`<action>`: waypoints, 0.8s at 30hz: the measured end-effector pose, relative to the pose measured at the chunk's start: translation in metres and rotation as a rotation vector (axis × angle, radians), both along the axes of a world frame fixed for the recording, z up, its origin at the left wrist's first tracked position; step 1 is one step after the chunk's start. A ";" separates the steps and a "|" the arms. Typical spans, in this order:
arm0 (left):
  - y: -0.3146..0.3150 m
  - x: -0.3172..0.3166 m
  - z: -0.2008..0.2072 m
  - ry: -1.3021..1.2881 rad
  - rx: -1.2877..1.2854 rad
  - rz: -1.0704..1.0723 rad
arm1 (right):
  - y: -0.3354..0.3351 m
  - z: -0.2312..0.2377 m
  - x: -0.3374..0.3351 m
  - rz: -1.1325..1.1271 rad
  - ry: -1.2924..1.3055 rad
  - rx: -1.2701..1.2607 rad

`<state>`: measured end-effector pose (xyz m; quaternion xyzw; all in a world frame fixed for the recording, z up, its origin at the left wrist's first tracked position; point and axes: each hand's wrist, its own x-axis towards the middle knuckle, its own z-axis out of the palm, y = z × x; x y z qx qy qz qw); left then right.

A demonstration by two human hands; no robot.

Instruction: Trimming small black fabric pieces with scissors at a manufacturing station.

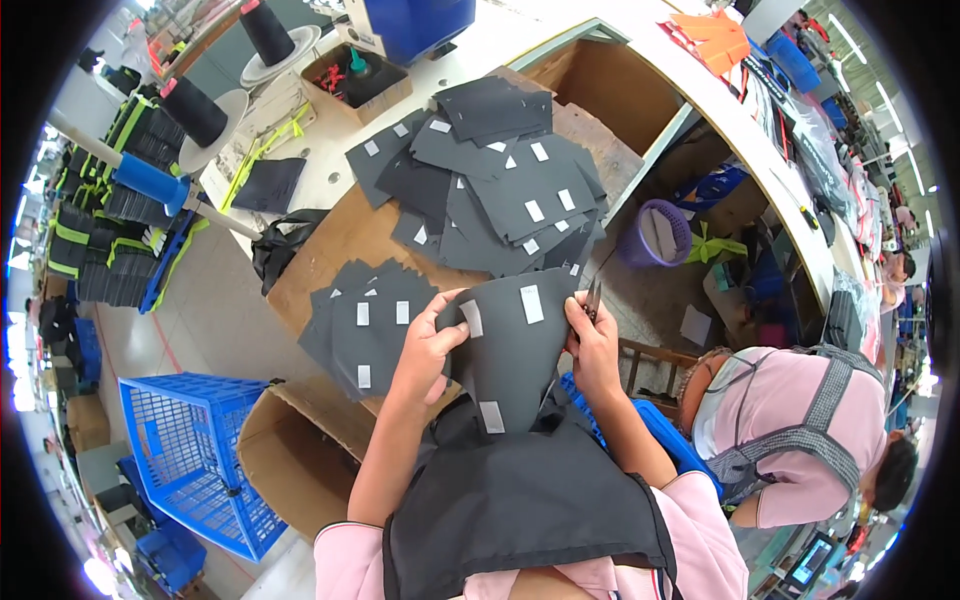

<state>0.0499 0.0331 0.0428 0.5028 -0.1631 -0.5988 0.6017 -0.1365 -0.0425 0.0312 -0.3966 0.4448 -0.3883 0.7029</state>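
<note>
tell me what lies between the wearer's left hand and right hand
A dark panel with three white patches spans from the left hand to the right hand, as the head view shows.

The left hand (425,350) was bent in a pinch, its thumb (455,338) angled toward the right hand (594,340), its index finger (446,298) just beyond that thumb. The right hand's fingers were curled closed, its thumb (577,317) upright beside them. Behind the fingers, the bare left forearm (384,458) and right forearm (640,440) slanted inward.
</note>
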 end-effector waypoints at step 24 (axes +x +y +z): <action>0.008 -0.005 0.029 0.008 0.022 -0.104 | -0.015 0.042 0.008 0.365 0.627 -1.328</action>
